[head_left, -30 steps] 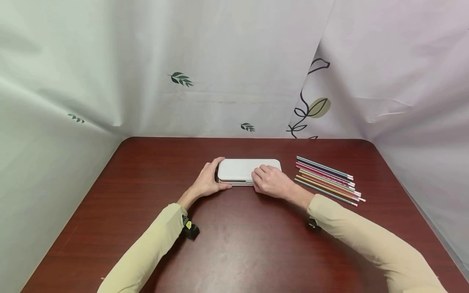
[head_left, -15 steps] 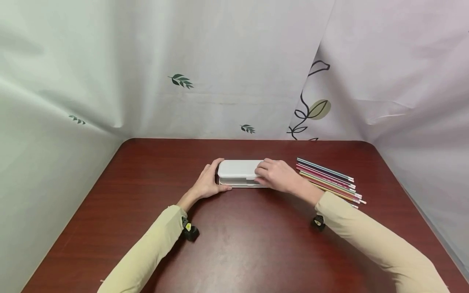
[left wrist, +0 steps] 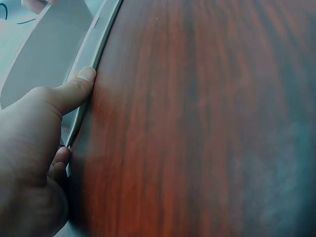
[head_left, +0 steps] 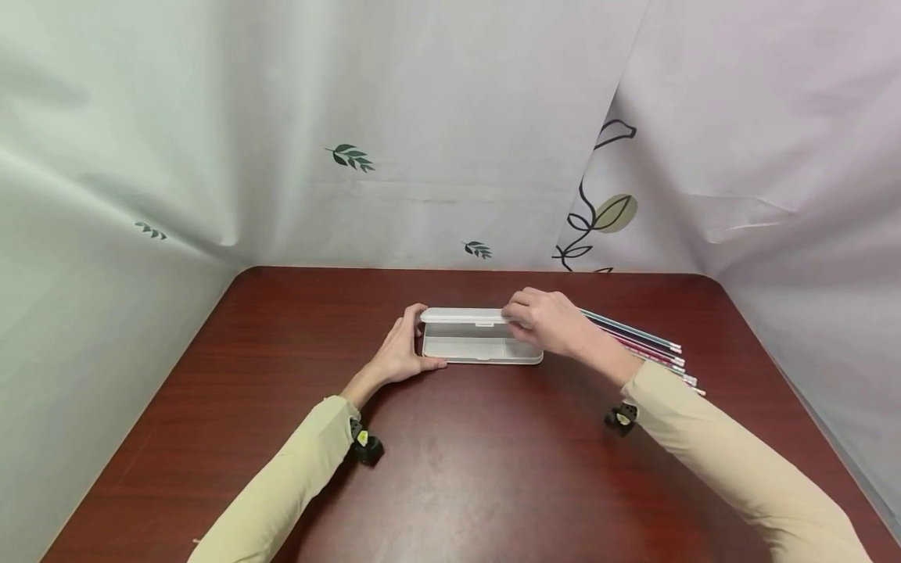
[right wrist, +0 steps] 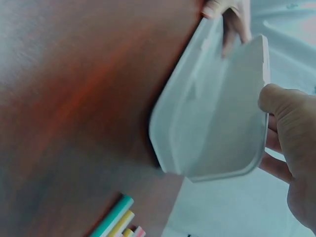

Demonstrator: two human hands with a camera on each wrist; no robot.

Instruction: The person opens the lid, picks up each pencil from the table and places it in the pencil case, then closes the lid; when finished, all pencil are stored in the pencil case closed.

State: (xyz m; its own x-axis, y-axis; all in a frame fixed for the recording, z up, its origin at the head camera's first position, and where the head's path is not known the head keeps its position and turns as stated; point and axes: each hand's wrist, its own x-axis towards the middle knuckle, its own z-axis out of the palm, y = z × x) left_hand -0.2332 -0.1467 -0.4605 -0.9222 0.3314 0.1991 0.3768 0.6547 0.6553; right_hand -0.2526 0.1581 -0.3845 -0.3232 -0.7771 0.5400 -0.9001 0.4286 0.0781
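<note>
A white pencil case (head_left: 486, 360) lies on the table with its lid (head_left: 461, 315) swung up on the far side. Its inside shows pale and bare in the head view. My left hand (head_left: 396, 352) grips the case's left end, the thumb on the front edge and fingers round the end. With thumb and fingers, my right hand (head_left: 545, 319) pinches the lid's raised edge near its right end. In the right wrist view the thumb presses one face of the lid (right wrist: 237, 108), and the fingers sit behind it.
Several colored pencils with white ends (head_left: 633, 330) lie side by side to the right of the case, partly covered by the right forearm. A dark red wooden table (head_left: 450, 453) spreads underneath. White curtains (head_left: 422, 133) with leaf prints stand behind and at both sides.
The case's lid was down, then partly lifted, and is now raised with the inside showing. My right hand has moved up and away with the lid's edge. The left hand has stayed put.
</note>
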